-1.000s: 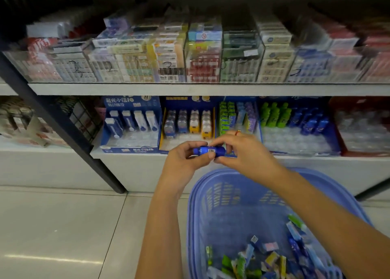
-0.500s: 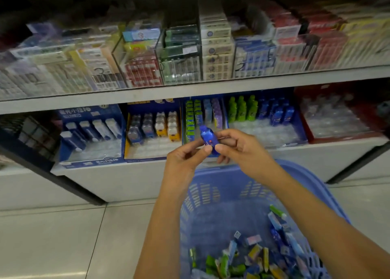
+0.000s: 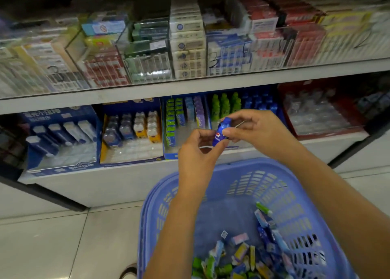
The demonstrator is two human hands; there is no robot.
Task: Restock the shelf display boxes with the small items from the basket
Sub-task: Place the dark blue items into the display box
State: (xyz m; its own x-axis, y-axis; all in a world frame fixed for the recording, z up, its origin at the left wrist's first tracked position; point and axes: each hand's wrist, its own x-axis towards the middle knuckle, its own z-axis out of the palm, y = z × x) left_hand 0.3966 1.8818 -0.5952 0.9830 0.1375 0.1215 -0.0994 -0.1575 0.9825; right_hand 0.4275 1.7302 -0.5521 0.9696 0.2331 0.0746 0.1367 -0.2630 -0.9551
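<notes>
A small blue bottle-shaped item (image 3: 221,130) is pinched between both hands above the basket. My left hand (image 3: 198,152) grips its lower end with thumb and forefinger. My right hand (image 3: 253,128) pinches its upper end. The item is tilted, cap up, in front of the lower shelf's display boxes. Behind it stands the box of green and blue bottle items (image 3: 242,105) and the box of green, blue and purple packs (image 3: 183,120). The blue basket (image 3: 232,179) sits below on the floor, with several small colourful items (image 3: 242,255) at its bottom.
The lower shelf also holds a blue box of white-capped items (image 3: 61,139), a yellow-edged box of small bottles (image 3: 133,133) and a red box with a clear tray (image 3: 320,114). Clear cases of packs (image 3: 187,46) fill the upper shelf. A shoe tip (image 3: 128,273) shows on the tiled floor.
The blue item has been turned from lying flat between my hands to tilted upright. The view has shifted right along the shelf and drawn closer.
</notes>
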